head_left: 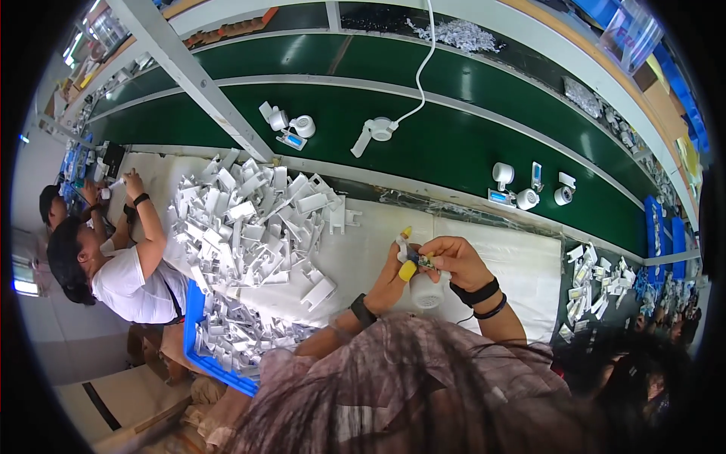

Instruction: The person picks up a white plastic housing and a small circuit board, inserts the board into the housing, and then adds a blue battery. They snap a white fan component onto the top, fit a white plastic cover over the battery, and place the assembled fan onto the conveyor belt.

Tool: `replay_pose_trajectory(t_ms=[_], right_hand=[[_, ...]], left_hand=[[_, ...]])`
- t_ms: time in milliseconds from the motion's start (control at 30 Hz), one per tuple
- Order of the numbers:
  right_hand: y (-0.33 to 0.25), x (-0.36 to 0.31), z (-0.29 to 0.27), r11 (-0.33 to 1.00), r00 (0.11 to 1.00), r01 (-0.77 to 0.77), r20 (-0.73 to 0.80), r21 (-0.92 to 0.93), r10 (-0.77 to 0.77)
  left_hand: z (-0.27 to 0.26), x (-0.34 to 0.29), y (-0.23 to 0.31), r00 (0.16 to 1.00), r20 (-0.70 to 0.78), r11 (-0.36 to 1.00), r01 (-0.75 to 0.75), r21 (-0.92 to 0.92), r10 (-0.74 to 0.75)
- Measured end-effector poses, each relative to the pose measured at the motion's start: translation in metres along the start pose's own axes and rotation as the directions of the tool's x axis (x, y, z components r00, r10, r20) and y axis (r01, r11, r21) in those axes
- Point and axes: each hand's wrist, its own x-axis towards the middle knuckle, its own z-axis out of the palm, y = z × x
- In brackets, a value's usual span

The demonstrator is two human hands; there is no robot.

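My left hand [386, 283] is closed around a small white piece with a yellow pointed tip [406, 232]; a yellow rounded part [407, 270] shows by its fingers. My right hand [465, 262] meets it from the other side, thumb and fingers pinching a small circuit board [426, 262]. Right beneath both hands is a white round housing [428, 293] with a perforated face, partly covered by the fingers. How these parts join is hidden. Both hands are over the white-covered bench [499, 253].
White plastic shells [249, 219] lie heaped to the left, above a blue crate [195, 321] of more shells. White round units [527, 198] rest on the green belt [333, 121], where a corded unit [380, 130] also lies. At the left sits a co-worker [125, 276]; small parts [597, 284] lie rightward.
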Motion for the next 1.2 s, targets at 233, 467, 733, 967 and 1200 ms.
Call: replay_pose_trajectory(t_ms=[233, 467, 733, 967, 1200], right_hand=[[-0.013, -0.015, 0.023, 0.981, 0.997, -0.069, 0.031, -0.183, 0.076], [0.011, -0.02, 0.025, -0.085, 0.946, 0.067, 0.091, -0.994, -0.31], [0.016, -0.023, 0.034, -0.158, 0.655, 0.086, 0.175, -0.984, -0.735], [0.028, -0.026, 0.04, 0.468, 0.735, 0.188, -0.193, -0.863, -0.65], [0.019, -0.035, 0.051, 0.389, 0.787, 0.213, -0.078, -0.896, -0.611]], left_hand=[[0.0, 0.001, 0.025, 0.987, -0.112, 0.993, -0.107, 0.052, 0.112], [-0.01, -0.002, 0.048, 0.998, 0.067, 0.866, -0.02, 0.499, -0.015], [0.007, -0.011, 0.042, 0.982, -0.091, 0.967, 0.177, 0.184, -0.163], [0.01, -0.011, 0.043, 0.984, -0.037, 0.973, 0.178, 0.145, -0.174], [0.014, -0.017, 0.057, 0.993, -0.043, 0.972, 0.113, 0.207, -0.106]])
